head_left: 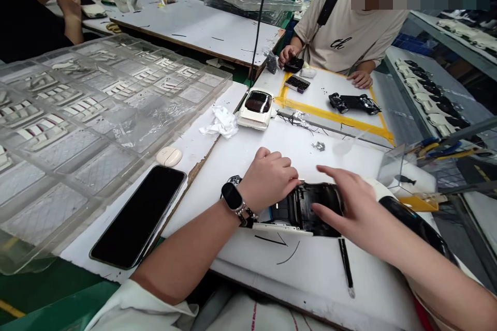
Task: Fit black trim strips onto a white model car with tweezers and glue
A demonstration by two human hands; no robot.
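Note:
A black model car chassis (318, 214) with a pale strip (285, 228) along its near side lies on the white worktop before me. My left hand (269, 180) is closed over its far left part, fingers curled and thumb pressed in; what they hold, if anything, is hidden. Over the right end of the chassis, my right hand (351, 199) is open, thumb and fingers apart with nothing between them. Two thin black strands (288, 253) and a slim dark stick-like tool (346, 269) rest on the near side of the worktop.
Left of me are a phone (140, 214), an earbud case (169, 156) and a divided clear tray (97, 196) of pale parts. Crumpled tissue (222, 122) lies by a white model car (256, 107). Opposite, a co-worker (345, 36) sits near another black chassis (355, 103).

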